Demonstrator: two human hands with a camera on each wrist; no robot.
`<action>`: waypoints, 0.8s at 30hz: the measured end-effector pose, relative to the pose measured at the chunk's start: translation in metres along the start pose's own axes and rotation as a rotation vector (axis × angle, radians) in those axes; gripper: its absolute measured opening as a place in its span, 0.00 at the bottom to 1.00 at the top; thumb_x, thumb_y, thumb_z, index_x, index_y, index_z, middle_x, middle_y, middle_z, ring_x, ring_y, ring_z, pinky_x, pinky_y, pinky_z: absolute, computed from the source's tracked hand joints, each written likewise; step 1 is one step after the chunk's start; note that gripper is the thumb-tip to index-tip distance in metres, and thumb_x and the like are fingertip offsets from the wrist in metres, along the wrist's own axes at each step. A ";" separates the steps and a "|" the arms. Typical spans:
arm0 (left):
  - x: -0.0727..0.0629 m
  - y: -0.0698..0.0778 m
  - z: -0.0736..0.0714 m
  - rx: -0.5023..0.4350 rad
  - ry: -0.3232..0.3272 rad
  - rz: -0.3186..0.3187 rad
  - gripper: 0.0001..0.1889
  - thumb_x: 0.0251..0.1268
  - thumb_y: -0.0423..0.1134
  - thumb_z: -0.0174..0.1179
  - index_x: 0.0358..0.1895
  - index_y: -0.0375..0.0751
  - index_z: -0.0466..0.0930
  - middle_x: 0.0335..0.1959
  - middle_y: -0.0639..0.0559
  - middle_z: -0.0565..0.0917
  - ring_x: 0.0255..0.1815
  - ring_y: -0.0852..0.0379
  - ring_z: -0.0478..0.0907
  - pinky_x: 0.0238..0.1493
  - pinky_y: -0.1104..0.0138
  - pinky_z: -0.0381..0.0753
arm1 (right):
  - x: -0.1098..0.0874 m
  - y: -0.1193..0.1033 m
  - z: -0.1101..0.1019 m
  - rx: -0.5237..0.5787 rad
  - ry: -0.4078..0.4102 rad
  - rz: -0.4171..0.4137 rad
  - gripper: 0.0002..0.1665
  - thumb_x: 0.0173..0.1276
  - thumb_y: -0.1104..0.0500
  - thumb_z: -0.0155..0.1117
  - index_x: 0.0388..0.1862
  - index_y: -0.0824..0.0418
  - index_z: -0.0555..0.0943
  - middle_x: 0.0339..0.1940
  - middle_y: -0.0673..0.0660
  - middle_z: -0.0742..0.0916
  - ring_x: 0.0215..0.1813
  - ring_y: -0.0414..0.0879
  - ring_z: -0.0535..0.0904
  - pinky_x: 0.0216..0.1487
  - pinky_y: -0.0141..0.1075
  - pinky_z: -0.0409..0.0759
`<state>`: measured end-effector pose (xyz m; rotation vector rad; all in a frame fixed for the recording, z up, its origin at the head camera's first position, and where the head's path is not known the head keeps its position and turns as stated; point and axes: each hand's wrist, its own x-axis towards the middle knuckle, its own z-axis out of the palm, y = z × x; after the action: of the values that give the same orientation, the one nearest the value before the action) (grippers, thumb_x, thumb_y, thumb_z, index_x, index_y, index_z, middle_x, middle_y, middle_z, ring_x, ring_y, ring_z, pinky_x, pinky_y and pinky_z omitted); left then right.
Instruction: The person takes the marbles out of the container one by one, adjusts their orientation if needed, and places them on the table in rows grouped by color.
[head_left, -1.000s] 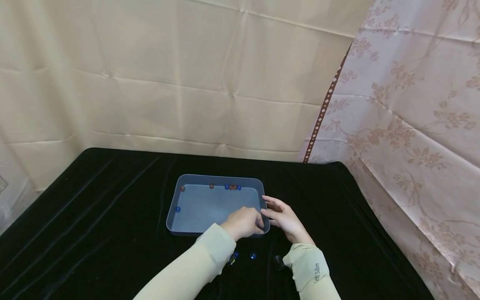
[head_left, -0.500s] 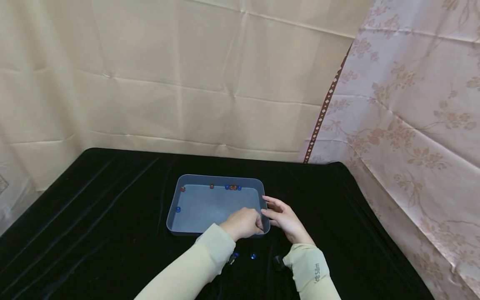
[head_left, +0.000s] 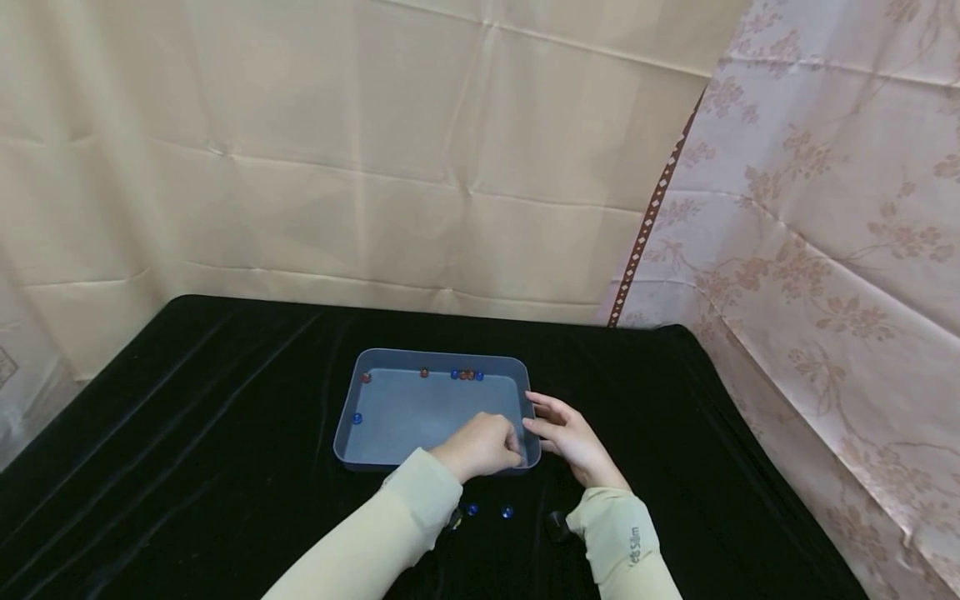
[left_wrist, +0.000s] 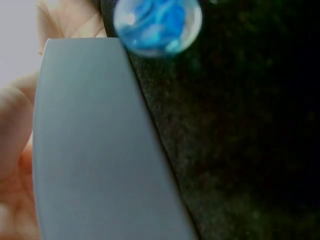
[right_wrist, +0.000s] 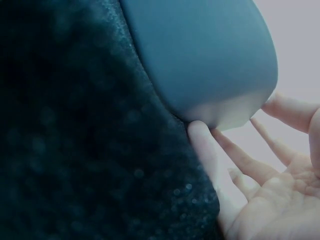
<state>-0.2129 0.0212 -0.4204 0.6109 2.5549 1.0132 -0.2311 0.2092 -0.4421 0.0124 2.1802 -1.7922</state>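
A blue-grey rectangular tray [head_left: 405,429] lies on the black cloth. My left hand [head_left: 480,447] reaches over its front wall into the near right corner, fingers bent downward; their tips and anything between them are hidden. With its fingers spread and relaxed, my right hand [head_left: 573,442] touches the tray's right side; fingertips meet the outer wall [right_wrist: 215,60] in the right wrist view. Along the tray's far wall sit several blue and brown marbles, among them a brown marble [head_left: 424,372]. A blue marble [head_left: 357,418] lies by the left wall.
Two blue marbles lie on the cloth before the tray: one marble [head_left: 472,509] by the left sleeve and another marble [head_left: 507,512] to its right. A small black object [head_left: 557,527] is at the right cuff. Curtains [head_left: 375,167] hang behind the table.
My left hand and forearm have shifted slightly left, leaving the blue marble beside the sleeve more exposed. My right hand and the tray look almost unmoved.
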 end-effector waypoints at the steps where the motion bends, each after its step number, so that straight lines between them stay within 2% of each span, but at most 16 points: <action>1: 0.000 -0.001 0.000 -0.005 0.003 0.000 0.08 0.64 0.39 0.65 0.26 0.45 0.86 0.18 0.59 0.79 0.21 0.63 0.74 0.28 0.72 0.73 | 0.000 0.000 0.000 0.000 -0.001 -0.001 0.30 0.73 0.57 0.59 0.73 0.55 0.68 0.73 0.67 0.71 0.67 0.60 0.74 0.63 0.51 0.78; 4: 0.001 -0.003 -0.001 -0.022 0.018 0.007 0.04 0.62 0.39 0.67 0.31 0.44 0.87 0.22 0.59 0.82 0.23 0.63 0.76 0.30 0.72 0.75 | 0.000 0.000 -0.001 -0.001 -0.002 -0.004 0.30 0.73 0.58 0.59 0.73 0.55 0.68 0.73 0.67 0.71 0.67 0.60 0.75 0.63 0.51 0.77; 12: -0.003 -0.006 -0.005 -0.088 0.036 0.012 0.04 0.61 0.38 0.68 0.36 0.43 0.87 0.27 0.57 0.85 0.27 0.63 0.78 0.36 0.69 0.77 | 0.000 0.000 0.000 -0.006 0.007 -0.004 0.30 0.73 0.57 0.60 0.73 0.55 0.69 0.73 0.67 0.71 0.66 0.59 0.75 0.63 0.51 0.78; 24: -0.010 -0.009 -0.011 -0.157 0.074 0.061 0.05 0.60 0.38 0.69 0.38 0.45 0.85 0.32 0.55 0.88 0.31 0.63 0.82 0.38 0.68 0.80 | 0.000 -0.001 0.001 -0.007 0.008 -0.004 0.30 0.73 0.57 0.60 0.73 0.55 0.69 0.72 0.67 0.71 0.65 0.58 0.76 0.63 0.51 0.78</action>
<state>-0.2110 0.0041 -0.4176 0.6220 2.5025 1.2651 -0.2307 0.2082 -0.4415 0.0138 2.1932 -1.7890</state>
